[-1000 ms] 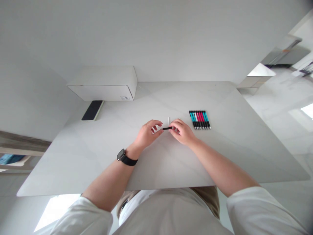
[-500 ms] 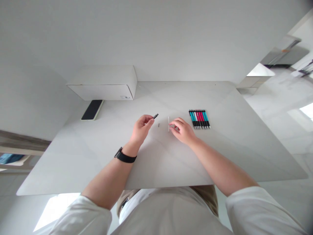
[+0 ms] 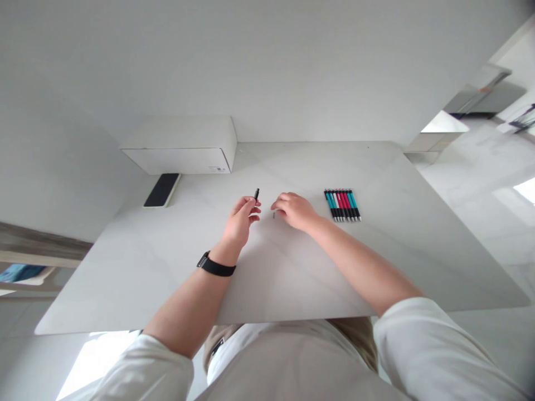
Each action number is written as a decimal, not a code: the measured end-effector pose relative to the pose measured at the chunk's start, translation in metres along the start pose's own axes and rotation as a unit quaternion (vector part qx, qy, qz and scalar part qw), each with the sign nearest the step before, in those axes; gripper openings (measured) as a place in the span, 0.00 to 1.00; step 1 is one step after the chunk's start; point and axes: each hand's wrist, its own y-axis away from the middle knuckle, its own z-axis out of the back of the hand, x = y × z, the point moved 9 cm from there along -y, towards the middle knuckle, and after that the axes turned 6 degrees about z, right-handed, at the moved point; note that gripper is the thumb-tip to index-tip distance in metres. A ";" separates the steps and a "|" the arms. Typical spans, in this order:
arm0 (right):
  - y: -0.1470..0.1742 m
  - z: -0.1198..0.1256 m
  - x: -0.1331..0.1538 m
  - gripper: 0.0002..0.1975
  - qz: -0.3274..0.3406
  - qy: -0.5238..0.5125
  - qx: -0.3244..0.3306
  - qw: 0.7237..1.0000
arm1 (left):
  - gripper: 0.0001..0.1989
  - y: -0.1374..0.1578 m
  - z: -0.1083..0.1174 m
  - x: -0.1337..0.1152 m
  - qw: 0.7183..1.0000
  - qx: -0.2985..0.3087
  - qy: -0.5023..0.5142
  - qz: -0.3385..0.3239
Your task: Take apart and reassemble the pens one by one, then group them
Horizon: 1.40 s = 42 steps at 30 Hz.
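Note:
My left hand (image 3: 241,219) pinches a black pen barrel piece (image 3: 257,193) between thumb and index finger, its end pointing up and away from me. The other fingers are loosely bent. My right hand (image 3: 295,210) hovers low over the table, palm down, with fingers curved and slightly apart around a small metal spring (image 3: 273,215). The spring lies on the white table (image 3: 288,273) just below the fingertips. Whether they touch it I cannot tell. The thin white refill is out of sight, and the area under my right hand is hidden.
A row of click pens (image 3: 343,205), teal, white and red with black grips, lies to the right. At the back left stands a white box (image 3: 179,160), with a phone (image 3: 163,190) in front of it. A wall borders the table's far edge.
My right hand has moved left from the white refill to the spring, and the refill no longer shows. My left hand has turned the black pen piece more upright.

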 end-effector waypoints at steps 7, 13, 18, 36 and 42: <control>-0.010 -0.026 -0.002 0.08 -0.001 0.031 0.056 0.998 | 0.14 -0.001 0.000 0.005 1.000 0.002 0.006 0.021; 0.003 0.003 -0.014 0.09 -0.034 -0.061 -0.038 0.997 | 0.13 0.001 -0.004 0.003 1.000 0.014 -0.018 0.019; 0.015 0.058 -0.028 0.08 -0.077 -0.159 -0.192 0.965 | 0.13 0.005 -0.014 0.000 0.996 0.034 -0.083 -0.009; 0.012 0.065 -0.002 0.12 -0.052 -0.218 -0.159 0.962 | 0.13 0.009 -0.020 0.002 0.989 0.052 -0.135 -0.031; 0.010 0.059 0.004 0.15 -0.040 -0.229 -0.126 0.964 | 0.14 0.009 -0.022 0.004 0.990 0.071 -0.120 -0.020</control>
